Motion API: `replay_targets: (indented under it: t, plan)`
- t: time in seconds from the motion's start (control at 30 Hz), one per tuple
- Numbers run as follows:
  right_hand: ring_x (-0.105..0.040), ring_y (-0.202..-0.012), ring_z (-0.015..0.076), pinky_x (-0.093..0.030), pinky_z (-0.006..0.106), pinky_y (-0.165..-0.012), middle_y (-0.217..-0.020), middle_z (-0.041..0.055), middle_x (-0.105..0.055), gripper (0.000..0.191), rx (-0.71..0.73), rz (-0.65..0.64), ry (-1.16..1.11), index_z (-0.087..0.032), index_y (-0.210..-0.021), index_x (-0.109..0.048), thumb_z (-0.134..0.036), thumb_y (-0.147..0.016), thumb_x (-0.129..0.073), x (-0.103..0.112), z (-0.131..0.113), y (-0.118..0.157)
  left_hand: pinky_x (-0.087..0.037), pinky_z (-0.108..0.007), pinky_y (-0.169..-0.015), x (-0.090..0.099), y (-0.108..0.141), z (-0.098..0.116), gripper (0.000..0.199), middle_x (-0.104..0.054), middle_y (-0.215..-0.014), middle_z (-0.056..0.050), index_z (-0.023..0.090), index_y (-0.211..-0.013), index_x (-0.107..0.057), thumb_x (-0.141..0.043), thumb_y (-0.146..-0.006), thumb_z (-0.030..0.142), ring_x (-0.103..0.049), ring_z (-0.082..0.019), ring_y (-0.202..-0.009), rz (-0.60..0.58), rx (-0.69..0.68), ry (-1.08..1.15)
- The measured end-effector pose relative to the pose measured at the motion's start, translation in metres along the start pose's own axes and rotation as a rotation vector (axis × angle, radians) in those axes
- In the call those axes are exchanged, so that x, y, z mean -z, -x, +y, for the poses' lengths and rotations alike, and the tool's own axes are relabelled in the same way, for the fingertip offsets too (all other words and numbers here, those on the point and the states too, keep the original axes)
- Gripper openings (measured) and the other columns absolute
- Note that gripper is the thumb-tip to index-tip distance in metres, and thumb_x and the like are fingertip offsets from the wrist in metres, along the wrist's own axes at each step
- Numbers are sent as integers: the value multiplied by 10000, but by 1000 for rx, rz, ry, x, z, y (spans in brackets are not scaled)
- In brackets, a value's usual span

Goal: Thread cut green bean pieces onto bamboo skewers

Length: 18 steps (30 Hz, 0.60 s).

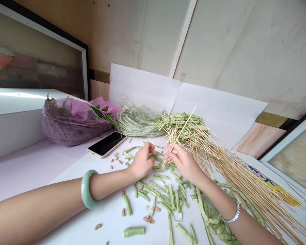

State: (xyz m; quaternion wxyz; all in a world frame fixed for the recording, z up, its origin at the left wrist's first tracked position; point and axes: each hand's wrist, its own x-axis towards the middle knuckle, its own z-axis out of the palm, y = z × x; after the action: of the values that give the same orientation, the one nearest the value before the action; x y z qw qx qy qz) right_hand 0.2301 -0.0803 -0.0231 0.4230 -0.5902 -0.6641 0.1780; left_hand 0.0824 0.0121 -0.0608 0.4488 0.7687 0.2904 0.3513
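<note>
My right hand point(182, 161) pinches a thin bamboo skewer point(187, 123), which slants up and to the right, its lower end over cut green bean pieces point(162, 177). No bean shows on this skewer. Just left of it is my left hand point(144, 161), fingers curled above the pieces; whether it holds anything is hidden. Behind my right hand lies a pile of skewered beans point(183, 124), several bean pieces packed on each skewer. Bare skewers point(247, 180) spread in a long bundle to the right.
Long beans point(215, 217) lie under my right forearm. A phone point(107, 144) lies at the left, before a purple bag point(73, 119) of greens and a clear bag point(140, 120) of beans. Loose seeds point(148, 219) dot the white tabletop. White boards point(145, 85) stand behind.
</note>
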Motion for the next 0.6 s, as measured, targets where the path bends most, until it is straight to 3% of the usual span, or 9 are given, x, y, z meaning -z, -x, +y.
replay_targets:
  t: [0.6]
  plan:
    - [-696, -686, 196, -594, 351, -687, -723, 22, -683, 30, 2, -9, 2, -229, -873, -471, -253, -888, -463, -4, 9, 4, -427, -272, -697, 0, 0, 0, 354, -581, -883, -2, 213, -871, -424, -431, -605, -20, -548, -166, -835, -4, 6, 48]
